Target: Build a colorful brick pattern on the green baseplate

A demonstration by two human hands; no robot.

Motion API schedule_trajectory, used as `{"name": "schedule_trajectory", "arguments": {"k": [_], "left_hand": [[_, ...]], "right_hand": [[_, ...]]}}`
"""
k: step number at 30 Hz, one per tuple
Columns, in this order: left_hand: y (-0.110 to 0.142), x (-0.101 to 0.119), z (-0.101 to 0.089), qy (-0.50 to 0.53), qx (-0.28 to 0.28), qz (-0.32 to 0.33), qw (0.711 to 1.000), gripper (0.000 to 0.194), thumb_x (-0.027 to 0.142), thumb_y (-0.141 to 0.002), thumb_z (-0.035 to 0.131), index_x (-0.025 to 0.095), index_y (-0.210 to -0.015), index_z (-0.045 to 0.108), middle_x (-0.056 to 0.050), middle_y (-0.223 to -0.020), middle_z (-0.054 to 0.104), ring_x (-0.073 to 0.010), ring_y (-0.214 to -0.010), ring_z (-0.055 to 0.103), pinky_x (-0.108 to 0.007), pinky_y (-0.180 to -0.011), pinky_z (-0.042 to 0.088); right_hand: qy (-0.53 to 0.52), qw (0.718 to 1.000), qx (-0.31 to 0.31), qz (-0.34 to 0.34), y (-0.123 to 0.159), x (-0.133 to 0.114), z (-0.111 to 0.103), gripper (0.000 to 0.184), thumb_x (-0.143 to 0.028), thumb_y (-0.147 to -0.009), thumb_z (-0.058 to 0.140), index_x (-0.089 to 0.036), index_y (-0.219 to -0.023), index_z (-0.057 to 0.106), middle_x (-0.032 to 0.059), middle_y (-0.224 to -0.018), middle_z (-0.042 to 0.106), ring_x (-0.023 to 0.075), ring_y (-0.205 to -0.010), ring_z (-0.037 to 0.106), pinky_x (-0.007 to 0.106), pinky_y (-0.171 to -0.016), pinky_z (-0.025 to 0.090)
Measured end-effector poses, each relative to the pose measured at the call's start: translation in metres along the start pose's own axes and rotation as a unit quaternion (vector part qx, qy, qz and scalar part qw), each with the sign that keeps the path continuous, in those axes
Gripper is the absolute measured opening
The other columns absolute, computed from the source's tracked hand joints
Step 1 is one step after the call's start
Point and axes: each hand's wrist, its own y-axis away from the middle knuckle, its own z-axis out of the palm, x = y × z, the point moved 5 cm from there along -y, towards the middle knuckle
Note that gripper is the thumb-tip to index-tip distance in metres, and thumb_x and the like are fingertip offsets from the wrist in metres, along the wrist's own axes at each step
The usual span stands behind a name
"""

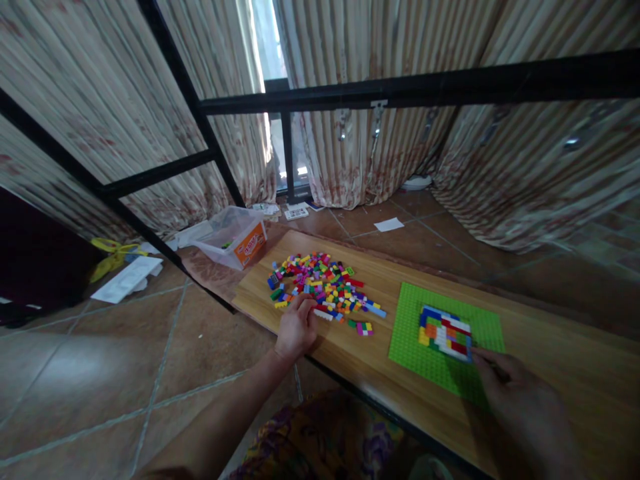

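Observation:
Many small coloured toy bricks [325,283] lie in a loose pile on the wooden board. At the pile's near edge is my left hand [296,328], its fingers curled down among the bricks; whatever they pinch is hidden. A white brick [323,315] lies just right of those fingertips. My right hand [523,397] has thumb and forefinger closed on the near right corner of a flat multicoloured brick build [444,333]. That build is over a green studded baseplate [407,333]; I cannot tell whether it is pressed on or raised slightly.
A small joined cluster of bricks [365,328] sits between pile and baseplate. Beyond the wooden tabletop's [310,243] left end stands a clear plastic box [233,233] with an orange label. Black metal bars [350,99] cross in front of striped curtains [340,153].

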Motion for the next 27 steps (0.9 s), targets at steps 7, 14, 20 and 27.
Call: {"name": "schedule_trajectory", "arguments": {"k": [7, 14, 20, 27], "left_hand": [[-0.014, 0.014, 0.009, -0.076, -0.034, 0.006, 0.997, 0.022, 0.026, -0.084, 0.058, 0.019, -0.103, 0.066, -0.010, -0.118, 0.057, -0.0229, -0.106, 0.058, -0.038, -0.094, 0.050], [-0.030, 0.019, 0.012, -0.101, -0.044, -0.045, 0.993, 0.019, 0.016, -0.079, 0.056, 0.018, -0.092, 0.069, -0.009, -0.110, 0.061, -0.0219, -0.098, 0.061, -0.035, -0.091, 0.051], [-0.039, 0.015, 0.013, -0.108, -0.064, -0.073, 0.990, 0.015, 0.016, -0.077, 0.055, 0.017, -0.080, 0.070, -0.008, -0.103, 0.064, -0.0221, -0.098, 0.062, -0.034, -0.090, 0.051], [-0.041, 0.016, 0.014, -0.120, -0.075, -0.074, 0.987, 0.014, 0.015, -0.076, 0.055, 0.018, -0.077, 0.069, -0.008, -0.104, 0.063, -0.0220, -0.096, 0.062, -0.034, -0.088, 0.052]], "right_hand": [[-0.008, 1.000, 0.005, -0.014, 0.000, -0.003, -0.001, 0.038, -0.053, -0.081, 0.045, -0.025, -0.090, 0.069, 0.0083, -0.091, 0.074, 0.0249, -0.066, 0.068, 0.037, -0.063, 0.053], [-0.019, 1.000, 0.007, -0.004, -0.001, -0.017, -0.005, 0.039, -0.050, -0.084, 0.045, -0.022, -0.092, 0.070, 0.0095, -0.094, 0.073, 0.0248, -0.076, 0.069, 0.037, -0.073, 0.053], [-0.040, 0.999, 0.018, -0.013, -0.001, -0.022, -0.009, 0.035, -0.044, -0.086, 0.045, -0.021, -0.092, 0.070, 0.0090, -0.096, 0.073, 0.0229, -0.079, 0.068, 0.035, -0.077, 0.051], [-0.055, 0.998, 0.018, -0.030, -0.001, -0.026, -0.011, 0.034, -0.041, -0.086, 0.045, -0.018, -0.092, 0.070, 0.0103, -0.094, 0.073, 0.0233, -0.080, 0.068, 0.035, -0.078, 0.050]]}}
